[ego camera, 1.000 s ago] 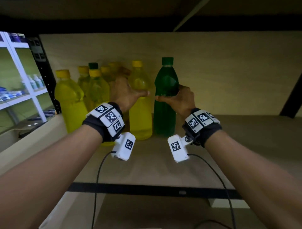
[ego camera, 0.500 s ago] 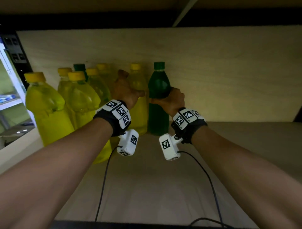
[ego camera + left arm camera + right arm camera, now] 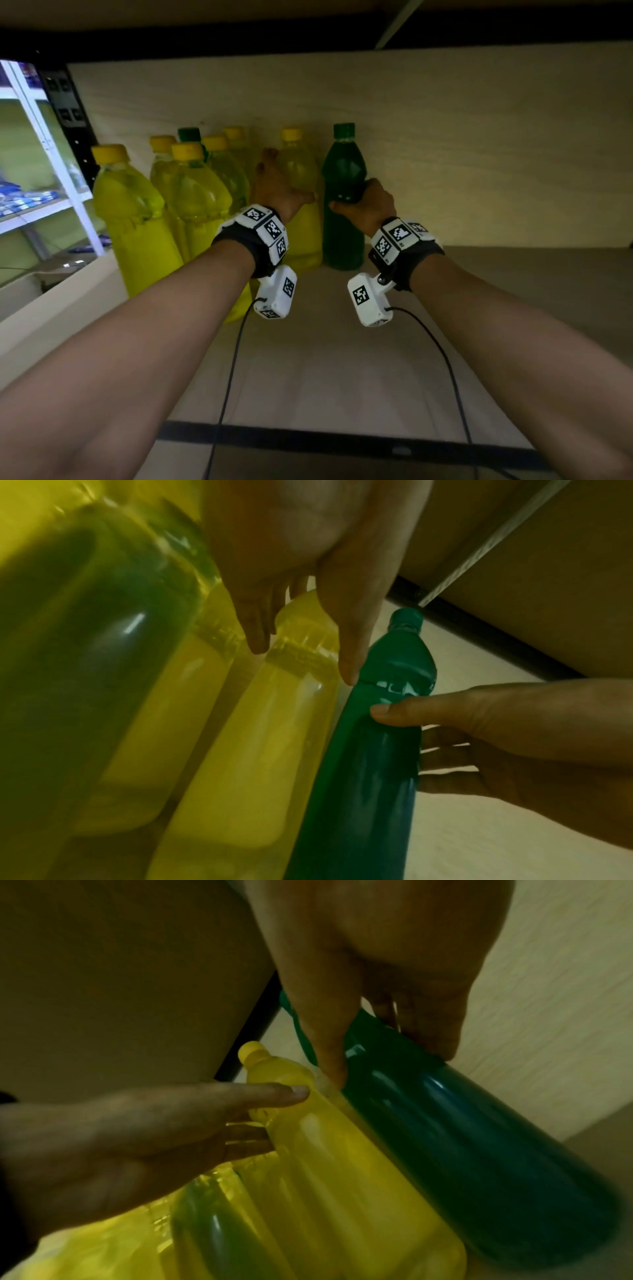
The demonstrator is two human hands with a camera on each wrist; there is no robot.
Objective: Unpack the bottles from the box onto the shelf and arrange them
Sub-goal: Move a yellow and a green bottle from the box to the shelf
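Two hands: both of yours reach deep onto the shelf, each on a bottle by the back panel.
Left hand: your fingers and thumb wrap the yellow bottle at its shoulder.
Right hand: you clamp the green bottle at its waist, thumb in front, fingers behind.
Bottle positions: the yellow bottle and the green bottle stand upright, just beside each other, at the back of the shelf.
Other bottles: a cluster of yellow-capped bottles stands to your left, with one green-capped bottle among them.
Beyond: a white rack shows at far left.
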